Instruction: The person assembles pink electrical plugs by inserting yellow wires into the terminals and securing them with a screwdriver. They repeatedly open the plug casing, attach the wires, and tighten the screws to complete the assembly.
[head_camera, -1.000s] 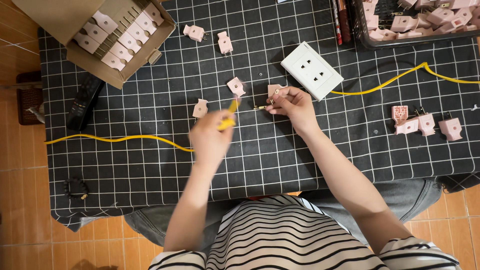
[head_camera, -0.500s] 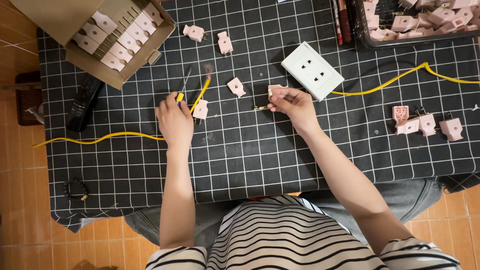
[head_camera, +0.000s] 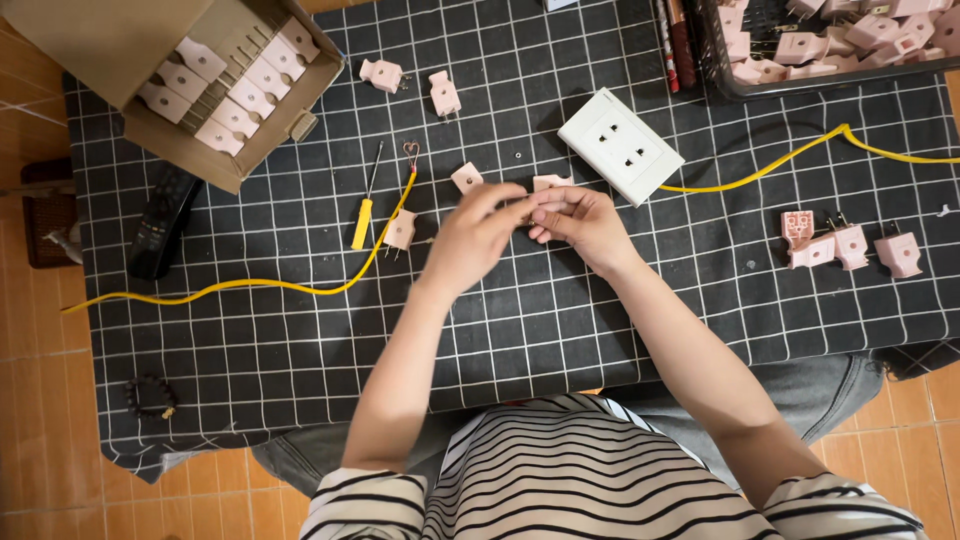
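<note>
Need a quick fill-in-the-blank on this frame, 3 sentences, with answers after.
1. The screwdriver lying on the mat has a ____ handle.
2. The left hand and the right hand meet just in front of the white ____.
3. The cardboard box of pink parts sits at the mat's far ____ corner.

Missing words: yellow; socket plate; left

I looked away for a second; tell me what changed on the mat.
The left hand let go of the yellow-handled screwdriver, now lying beside the yellow cable, and moved right to meet the right hand over a small part. The white socket plate and cardboard box stayed put.
</note>
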